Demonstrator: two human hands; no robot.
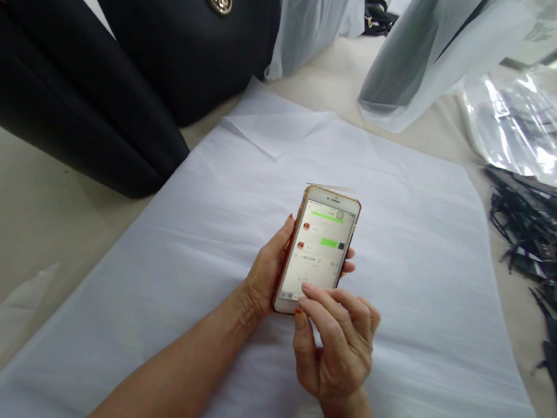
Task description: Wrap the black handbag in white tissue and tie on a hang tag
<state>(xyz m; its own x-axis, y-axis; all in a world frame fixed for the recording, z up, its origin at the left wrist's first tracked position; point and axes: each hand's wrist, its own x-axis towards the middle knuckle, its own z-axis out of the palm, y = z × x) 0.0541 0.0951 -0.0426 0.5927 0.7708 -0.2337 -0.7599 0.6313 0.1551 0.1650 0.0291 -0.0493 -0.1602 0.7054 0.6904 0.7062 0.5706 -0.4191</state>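
A smartphone [318, 250] with a white front and a gold-edged case is held upright over the white sheet, its lit screen showing a chat with green and white bubbles. My left hand [271, 265] is closed around it from the left, thumb along one side and fingertips showing past the right edge. At the lower part of the screen is my right hand [338, 340], fingers bent and a fingertip at the glass. Nothing is held in that hand, and its thumb is a little apart, below the phone's bottom edge.
Beneath my arms lies a large white sheet [408, 217] on a beige table. Black handbags [216, 47] stand at the left, one with a round gold emblem. Wrapped bags [400, 68] stand behind. To the right lie clear plastic sleeves [539, 131] and a pile of black tags [550, 247].
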